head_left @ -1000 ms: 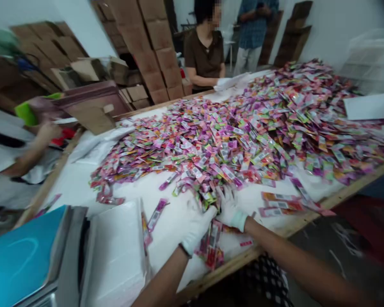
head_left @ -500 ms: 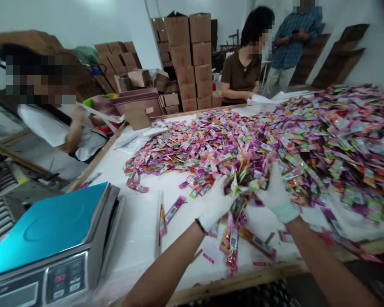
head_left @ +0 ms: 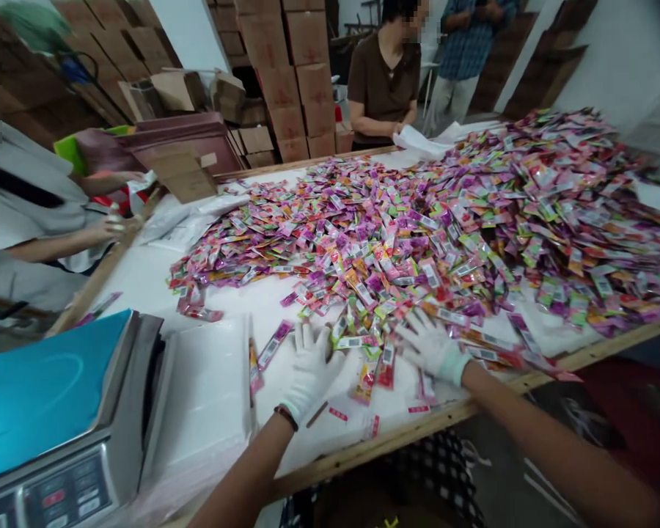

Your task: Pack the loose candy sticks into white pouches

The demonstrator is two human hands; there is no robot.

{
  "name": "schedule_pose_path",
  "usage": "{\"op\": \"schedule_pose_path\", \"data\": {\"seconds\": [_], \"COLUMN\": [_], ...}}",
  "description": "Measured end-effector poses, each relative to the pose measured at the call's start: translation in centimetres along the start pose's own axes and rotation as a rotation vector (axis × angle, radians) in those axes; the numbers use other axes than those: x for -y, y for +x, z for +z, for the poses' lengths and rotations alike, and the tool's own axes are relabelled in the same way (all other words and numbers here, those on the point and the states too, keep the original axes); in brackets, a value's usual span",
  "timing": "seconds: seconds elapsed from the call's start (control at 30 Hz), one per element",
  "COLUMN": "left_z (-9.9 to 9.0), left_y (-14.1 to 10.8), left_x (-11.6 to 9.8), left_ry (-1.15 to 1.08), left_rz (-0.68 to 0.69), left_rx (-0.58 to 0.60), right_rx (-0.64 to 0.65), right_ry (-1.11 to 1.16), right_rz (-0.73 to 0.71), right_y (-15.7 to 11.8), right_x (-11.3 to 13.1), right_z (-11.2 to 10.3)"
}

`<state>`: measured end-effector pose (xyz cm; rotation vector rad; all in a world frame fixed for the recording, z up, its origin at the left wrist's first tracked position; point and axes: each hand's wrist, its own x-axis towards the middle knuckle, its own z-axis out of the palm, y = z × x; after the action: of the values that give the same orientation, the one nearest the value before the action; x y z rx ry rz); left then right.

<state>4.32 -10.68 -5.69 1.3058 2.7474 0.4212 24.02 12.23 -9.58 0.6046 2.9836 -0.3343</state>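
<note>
The left hand (head_left: 308,367) and right hand (head_left: 432,348), fingers spread, flank loose packets (head_left: 357,342) on 2 sides, at the near side of the pile (head_left: 418,235). A hard sweep could spill some over the table edge (head_left: 445,417); a heavy palm might crease them.

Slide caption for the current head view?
Gloved left hand and right hand lie open at the near edge of a packet pile; scale at frame left.
</note>
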Motion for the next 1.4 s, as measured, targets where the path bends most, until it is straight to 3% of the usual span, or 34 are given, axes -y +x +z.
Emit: {"op": "schedule_pose_path", "data": {"seconds": [0.1, 0.2, 0.3, 0.37, 0.43, 0.5, 0.67, 0.77, 0.87, 0.97, 1.1, 1.2, 1.27, 1.33, 1.4], "left_z": [-0.7, -1.9, -2.4, -2.1, -1.4, -0.3, 1.9, 2.3, 1.8, 0.4, -1.8, -2.7, -3.6, -5.6, -9.0], "left_y": [-0.1, -0.7, -0.7, -0.1, 1.0, 2.1, 3.3, 2.4, 0.9, -0.7, -1.5, -0.3, 1.1, 2.3, 2.1], "left_x": [2.0, 3.1, 1.9, 0.0, -2.0, -3.5, -3.4, -1.6, 0.3, 2.1, 3.8, 3.7, 2.6, 0.8, -0.7], "left_ry": [-0.067, -0.106, -0.141, -0.157, -0.128, -0.065, 0.002, -0.023, -0.141, -0.257, -0.325, -0.406, -0.461, -0.538, -0.673], "left_rz": [-0.058, -0.027, 0.224, 0.378, 0.417, 0.373, 0.317, 0.369, 0.385, 0.314, 0.221, 0.194, 0.138, 0.07, 0.009], "left_rx": [-0.055, -0.18, -0.186, -0.124, -0.107, -0.126, -0.039, 0.001, -0.015, -0.063, -0.044, -0.077, -0.126, -0.181, -0.268], "right_rx": [-0.048, -0.186, -0.433, -0.555, -0.588, -0.578, -0.392, -0.332, -0.36, -0.467, -0.501, -0.353, -0.229, -0.185, -0.212], "right_ry": [-0.05, -0.088, -0.007, 0.099, 0.159, 0.146, 0.154, 0.256, 0.413, 0.384, 0.051, -0.092, -0.128, -0.148, -0.149], "right_rz": [0.184, 0.287, 0.281, 0.153, 0.008, -0.025, 0.202, 0.051, -0.114, -0.052, 0.128, 0.131, 0.096, 0.08, 0.079], "right_y": [1.0, 0.8, 1.1, 2.2, 4.0, 6.2, 10.4, 9.9, 7.3, 3.9, 0.2, -0.9, -1.1, -1.1, -1.1], "right_x": [-5.7, -7.6, -5.1, -2.0, 1.1, 3.5, 5.4, 4.6, 2.7, 0.3, -1.6, -0.9, 0.2, 1.3, 1.9], "right_z": [-1.5, -3.2, -4.8, -5.6, -5.9, -5.9, -3.9, -2.8, -3.2, -5.2, -6.4, -4.2, -2.2, -0.8, -0.3]}}
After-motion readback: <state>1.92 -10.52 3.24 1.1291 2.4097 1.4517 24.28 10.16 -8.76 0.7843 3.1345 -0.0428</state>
